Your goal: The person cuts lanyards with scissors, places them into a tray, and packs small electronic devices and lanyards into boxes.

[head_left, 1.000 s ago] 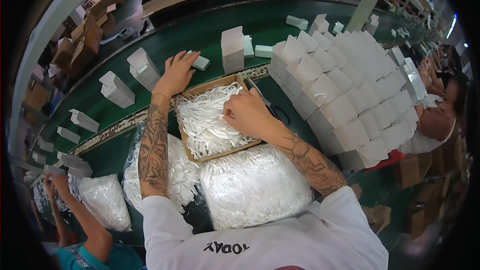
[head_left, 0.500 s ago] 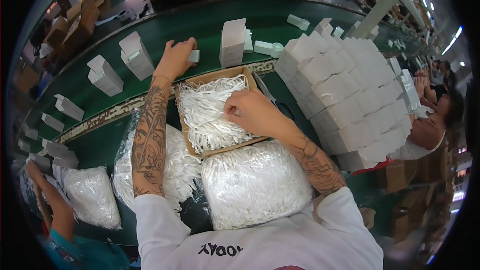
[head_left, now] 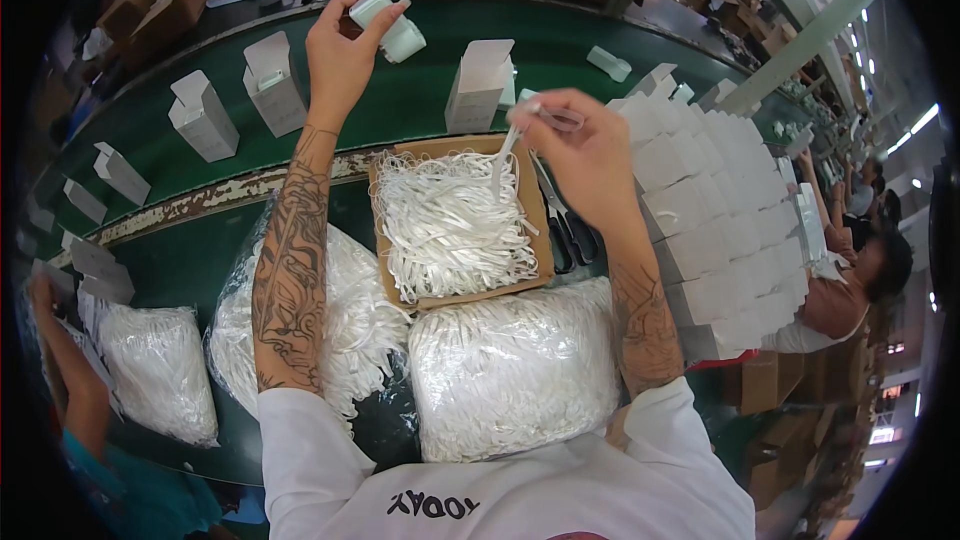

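My left hand (head_left: pixel 340 58) is raised over the far side of the green belt, its fingers closed round a small pale white-green plastic device (head_left: pixel 402 38) with a rounded end. Above the far right corner of a shallow cardboard box (head_left: pixel 543 240), my right hand (head_left: pixel 592 158) pinches a thin white cord strap (head_left: pixel 507 152). The strap hangs down toward the heap of similar white straps (head_left: pixel 450 230) filling that box. Motion blurs the right fingertips. Just left of this hand an open white carton (head_left: pixel 478 90) stands upright on the belt, partly hiding another pale item behind it.
Several open white cartons (head_left: pixel 204 118) line the belt at left. Stacked white cartons (head_left: pixel 715 210) rise at right. Black-handled scissors (head_left: pixel 572 238) lie beside the strap box. A plastic bag of straps (head_left: pixel 515 370) sits nearest me. Co-workers are at far left and right.
My left hand has lifted the pale device off the belt and moved farther away. My right hand has come out of the strap heap, up and right, with a strap in its fingers.
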Demonstrator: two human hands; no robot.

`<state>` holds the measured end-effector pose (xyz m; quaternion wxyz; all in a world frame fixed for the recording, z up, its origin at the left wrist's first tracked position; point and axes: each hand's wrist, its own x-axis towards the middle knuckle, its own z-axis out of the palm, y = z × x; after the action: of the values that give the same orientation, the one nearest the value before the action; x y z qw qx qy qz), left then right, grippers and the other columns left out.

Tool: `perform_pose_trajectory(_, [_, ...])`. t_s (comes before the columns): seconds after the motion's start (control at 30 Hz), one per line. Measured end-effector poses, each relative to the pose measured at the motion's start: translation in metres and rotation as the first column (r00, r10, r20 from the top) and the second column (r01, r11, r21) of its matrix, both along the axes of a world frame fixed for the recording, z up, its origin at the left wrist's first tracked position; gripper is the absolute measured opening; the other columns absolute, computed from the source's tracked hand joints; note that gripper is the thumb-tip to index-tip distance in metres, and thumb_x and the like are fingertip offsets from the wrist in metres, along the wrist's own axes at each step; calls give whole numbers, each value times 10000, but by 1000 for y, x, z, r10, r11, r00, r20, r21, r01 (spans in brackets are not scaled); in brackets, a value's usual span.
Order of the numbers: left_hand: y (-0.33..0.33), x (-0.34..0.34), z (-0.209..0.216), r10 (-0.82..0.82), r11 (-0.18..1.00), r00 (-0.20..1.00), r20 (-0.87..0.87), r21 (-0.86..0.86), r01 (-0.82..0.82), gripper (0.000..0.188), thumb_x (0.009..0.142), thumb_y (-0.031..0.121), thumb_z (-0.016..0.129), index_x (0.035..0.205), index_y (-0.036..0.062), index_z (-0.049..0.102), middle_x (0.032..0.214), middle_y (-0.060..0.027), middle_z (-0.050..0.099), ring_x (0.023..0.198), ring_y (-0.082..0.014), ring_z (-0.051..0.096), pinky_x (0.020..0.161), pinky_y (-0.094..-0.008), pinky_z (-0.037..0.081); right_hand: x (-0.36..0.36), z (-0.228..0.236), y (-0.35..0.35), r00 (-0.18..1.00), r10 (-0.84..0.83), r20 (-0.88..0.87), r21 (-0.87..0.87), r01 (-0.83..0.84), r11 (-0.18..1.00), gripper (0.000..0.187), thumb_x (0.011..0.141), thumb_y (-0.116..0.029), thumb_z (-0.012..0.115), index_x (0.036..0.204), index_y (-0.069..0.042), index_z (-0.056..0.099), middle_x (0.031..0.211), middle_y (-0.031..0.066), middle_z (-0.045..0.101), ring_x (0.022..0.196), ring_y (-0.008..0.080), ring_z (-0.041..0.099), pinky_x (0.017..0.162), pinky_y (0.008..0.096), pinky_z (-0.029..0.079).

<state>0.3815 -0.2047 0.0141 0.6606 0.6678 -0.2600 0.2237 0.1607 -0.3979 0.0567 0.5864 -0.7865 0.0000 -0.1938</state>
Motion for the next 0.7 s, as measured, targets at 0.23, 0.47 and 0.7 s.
perform_pose_trajectory(0.23, [-15, -16, 8, -79, 972, 994, 71, -216, 92, 418, 856, 209, 855, 1163, 0, 663, 1020, -79, 717, 885, -124, 679, 739, -281, 573, 95, -15, -10, 880, -154, 450, 105, 119, 987, 209, 936, -121, 747, 1066, 36, 702, 941, 79, 725, 874, 113, 689, 799, 252, 537])
perform_pose_trajectory(0.47, [-23, -35, 18, -96, 973, 981, 170, -190, 129, 399, 856, 143, 848, 1174, -1, 656, 1074, -60, 694, 977, -133, 655, 840, -282, 548, 71, -26, 4, 911, -169, 376, -280, 285, 917, 380, 933, -5, 640, 1309, -22, 586, 1105, 123, 692, 1085, 237, 653, 967, 366, 488])
perform_pose_trajectory(0.7, [-29, -44, -8, 24, 957, 927, 374, 259, -130, 422, 758, 241, 895, 1107, 97, 704, 1150, -74, 699, 1163, -275, 573, 1017, -415, 410, -24, -21, 36, 968, -51, 247, -181, 98, 979, 277, 956, -53, 653, 1233, -44, 647, 1017, 89, 696, 961, 176, 655, 878, 333, 480])
